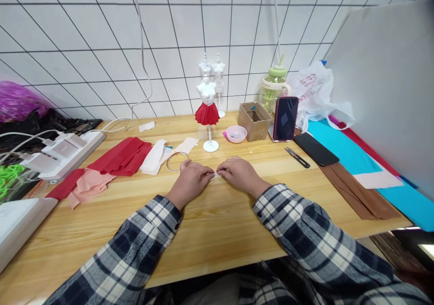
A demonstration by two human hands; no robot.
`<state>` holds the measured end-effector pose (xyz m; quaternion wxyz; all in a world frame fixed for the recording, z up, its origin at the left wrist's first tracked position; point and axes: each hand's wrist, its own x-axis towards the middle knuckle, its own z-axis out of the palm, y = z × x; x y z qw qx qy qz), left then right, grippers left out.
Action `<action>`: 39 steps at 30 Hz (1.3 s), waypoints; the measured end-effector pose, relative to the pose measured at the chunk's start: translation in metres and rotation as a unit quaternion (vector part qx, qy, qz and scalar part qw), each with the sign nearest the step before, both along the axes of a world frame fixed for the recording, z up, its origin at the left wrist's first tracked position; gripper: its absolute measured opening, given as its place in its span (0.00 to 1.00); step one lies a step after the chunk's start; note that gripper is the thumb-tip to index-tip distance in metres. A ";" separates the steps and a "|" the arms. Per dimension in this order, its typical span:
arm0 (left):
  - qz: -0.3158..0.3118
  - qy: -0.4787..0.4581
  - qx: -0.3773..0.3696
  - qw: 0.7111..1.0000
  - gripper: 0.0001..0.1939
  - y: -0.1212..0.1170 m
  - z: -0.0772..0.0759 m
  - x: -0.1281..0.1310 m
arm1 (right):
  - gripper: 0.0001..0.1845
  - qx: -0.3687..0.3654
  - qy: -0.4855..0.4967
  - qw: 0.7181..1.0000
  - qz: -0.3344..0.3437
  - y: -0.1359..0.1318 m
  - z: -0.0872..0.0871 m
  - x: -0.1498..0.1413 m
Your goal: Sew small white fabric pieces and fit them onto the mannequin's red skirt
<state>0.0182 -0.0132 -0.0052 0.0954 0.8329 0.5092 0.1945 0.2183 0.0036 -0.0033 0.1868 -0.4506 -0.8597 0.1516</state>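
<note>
My left hand and my right hand meet over the middle of the table, fingertips almost touching. Between them they pinch a small whitish strip, mostly hidden by the fingers; whether it is paper or cloth I cannot tell. A thin ring lies by my left thumb. Just beyond my hands stands a white miniature dress form wearing a pleated red skirt. A pink bowl of tiny beads or gems sits behind my right hand.
Red cloth, white pieces and a power strip are on the left. At the right are a cardboard box, an upright phone, thread snips, a black flat object, and brown and blue fabric.
</note>
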 end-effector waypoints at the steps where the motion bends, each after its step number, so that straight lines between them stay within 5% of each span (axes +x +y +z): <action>1: 0.003 0.000 -0.007 1.000 0.11 0.001 0.000 0.000 | 0.12 -0.009 0.011 1.000 0.003 0.001 -0.001 0.001; 4: 0.008 -0.006 -0.033 0.999 0.11 0.003 0.000 0.001 | 0.16 -0.021 0.031 0.999 0.004 0.004 -0.004 0.003; 7: -0.002 -0.004 -0.054 0.999 0.11 0.006 0.001 0.002 | 0.10 -0.017 0.002 1.000 -0.007 0.005 -0.006 0.004; 13: -0.027 0.066 0.048 0.996 0.11 0.006 0.003 0.001 | 0.08 -0.001 -0.013 1.000 -0.018 0.005 -0.007 0.004; 19: -0.034 0.078 0.052 0.995 0.10 0.004 0.004 0.002 | 0.09 -0.018 -0.018 0.999 -0.024 0.005 -0.006 0.005; 39: -0.066 0.108 0.057 0.990 0.14 -0.007 0.013 0.004 | 0.15 0.059 -0.185 0.978 0.069 -0.010 0.014 0.008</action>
